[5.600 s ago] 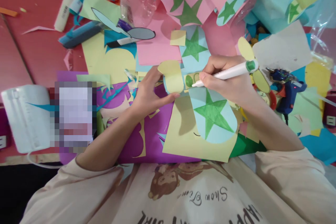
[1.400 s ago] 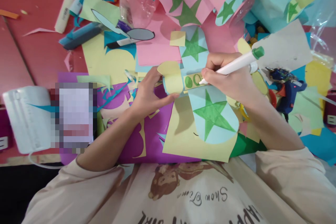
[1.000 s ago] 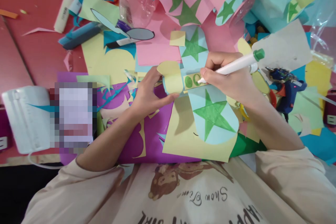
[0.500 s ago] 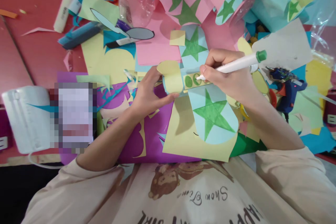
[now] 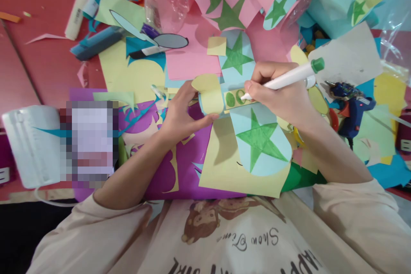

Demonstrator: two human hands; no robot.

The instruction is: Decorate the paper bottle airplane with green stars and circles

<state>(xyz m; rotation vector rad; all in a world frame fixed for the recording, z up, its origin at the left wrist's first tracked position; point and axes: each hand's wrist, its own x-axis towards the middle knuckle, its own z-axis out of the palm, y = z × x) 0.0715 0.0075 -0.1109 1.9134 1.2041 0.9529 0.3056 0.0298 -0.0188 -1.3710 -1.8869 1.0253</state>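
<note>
My right hand [image 5: 279, 87] grips a white marker with a green cap end [image 5: 293, 78], its tip on a yellow paper strip [image 5: 229, 105]. The strip bears green ovals; the left one is filled and the one under the tip is partly coloured. My left hand [image 5: 183, 113] holds a paper cutout [image 5: 212, 98] of light blue and yellow by its left side, thumb below and fingers above. Light blue rounded pieces with green stars, an upper one [image 5: 237, 53] and a lower one [image 5: 261, 141], extend above and below the strip. My right hand hides the strip's right end.
A yellow sheet [image 5: 215, 158] lies underneath, over purple paper [image 5: 189, 167]. Scissors [image 5: 171, 41] lie at upper left near a clear plastic cup [image 5: 165, 2]. A blue glue gun [image 5: 355, 115] stands at right. On the left are a blurred phone [image 5: 93, 137] and a white case [image 5: 34, 145].
The marker tip has shifted very slightly right on the second oval, and its back end has dipped a little left. My left hand and the paper stay in place.
</note>
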